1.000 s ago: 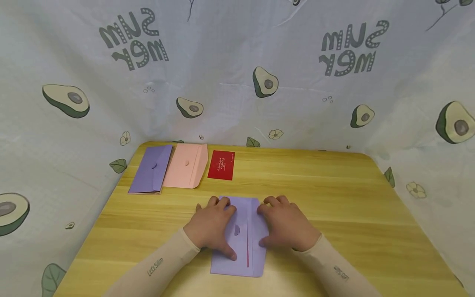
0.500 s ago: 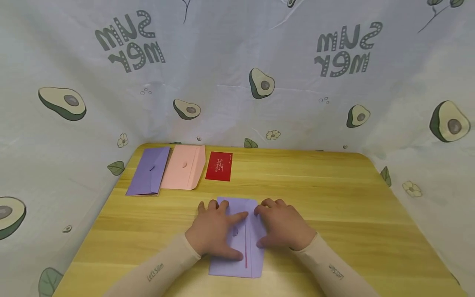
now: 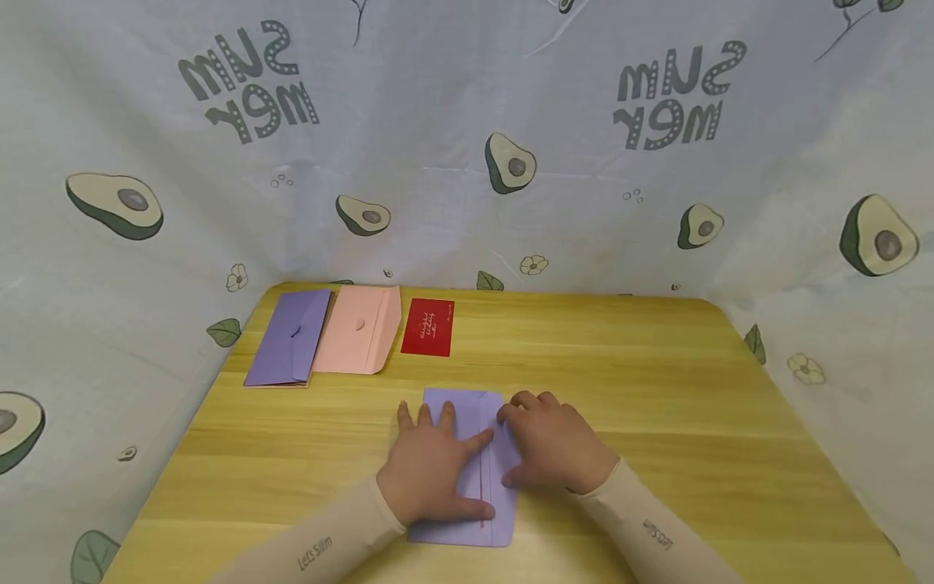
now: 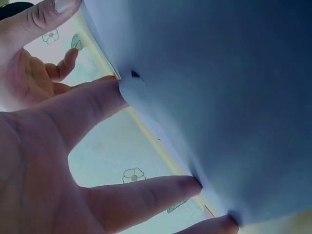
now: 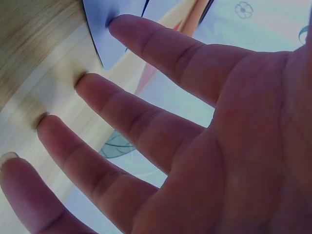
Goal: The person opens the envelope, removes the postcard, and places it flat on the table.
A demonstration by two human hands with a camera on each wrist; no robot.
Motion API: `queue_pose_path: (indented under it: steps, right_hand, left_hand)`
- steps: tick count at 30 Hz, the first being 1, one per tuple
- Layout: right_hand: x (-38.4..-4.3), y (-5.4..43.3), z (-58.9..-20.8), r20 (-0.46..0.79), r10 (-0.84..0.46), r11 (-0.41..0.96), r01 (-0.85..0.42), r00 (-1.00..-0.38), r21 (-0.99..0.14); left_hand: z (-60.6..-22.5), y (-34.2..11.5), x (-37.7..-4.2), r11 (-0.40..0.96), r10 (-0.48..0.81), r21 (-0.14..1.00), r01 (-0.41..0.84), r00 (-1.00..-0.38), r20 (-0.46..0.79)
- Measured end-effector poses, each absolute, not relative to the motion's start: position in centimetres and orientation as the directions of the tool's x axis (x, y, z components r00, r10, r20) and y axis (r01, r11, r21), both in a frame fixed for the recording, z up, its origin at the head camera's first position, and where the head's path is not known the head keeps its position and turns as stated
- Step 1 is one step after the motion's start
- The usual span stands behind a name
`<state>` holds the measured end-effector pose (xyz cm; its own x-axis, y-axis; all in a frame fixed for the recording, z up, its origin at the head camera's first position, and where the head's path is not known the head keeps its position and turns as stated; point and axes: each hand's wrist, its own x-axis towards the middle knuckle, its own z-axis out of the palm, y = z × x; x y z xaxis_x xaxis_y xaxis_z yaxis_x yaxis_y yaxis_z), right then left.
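On your desk [image 3: 657, 357], a purple envelope [image 3: 288, 337] sits at the far-left corner, a pink envelope [image 3: 353, 332] beside it; a red card [image 3: 427, 328] lies near the far edge; toward the near edge, your left hand [image 3: 429, 469] spreads wide over the lilac envelope [image 3: 474, 481], gripping nothing; your right hand [image 3: 558, 442], loosely bent and empty, touches that envelope's right side.

Avocado-print cloth [image 3: 409, 113] hangs behind; wooden table [image 3: 620, 357] below.
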<state>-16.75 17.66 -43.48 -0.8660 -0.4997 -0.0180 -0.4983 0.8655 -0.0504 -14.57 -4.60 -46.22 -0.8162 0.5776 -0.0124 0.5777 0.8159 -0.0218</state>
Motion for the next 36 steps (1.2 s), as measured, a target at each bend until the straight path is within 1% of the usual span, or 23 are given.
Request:
queue_pose_path:
  steps: [6,13,21,32,36]
  right_hand:
    - [-16.74,17.65,-43.42,-0.036,-0.495,0.868,-0.492,-0.868,-0.068]
    - [-16.67,17.59,-43.30,-0.036,-0.494,0.868,-0.490,-0.869,-0.077]
    - [-16.64,17.65,-43.33,-0.029,-0.495,0.867,-0.492,-0.868,-0.080]
    - [-16.90,17.64,-43.56,-0.037,-0.483,0.875,-0.480,-0.875,-0.065]
    - [-17.03,17.65,-43.56,-0.042,-0.490,0.871,-0.486,-0.871,-0.070]
  left_hand:
    - [-46.02,-4.40,-14.18,0.820,0.572,0.012,0.572,-0.820,-0.012]
    - [-46.24,-4.37,-14.30,0.816,0.579,0.000,0.579,-0.816,-0.006]
    - [-46.16,-4.46,-14.59,0.809,0.587,0.014,0.587,-0.810,0.016]
    - [-45.63,-4.72,-14.92,0.807,0.587,0.083,0.585,-0.810,0.007]
    - [-45.50,-4.90,-15.07,0.802,0.588,0.131,0.583,-0.809,0.006]
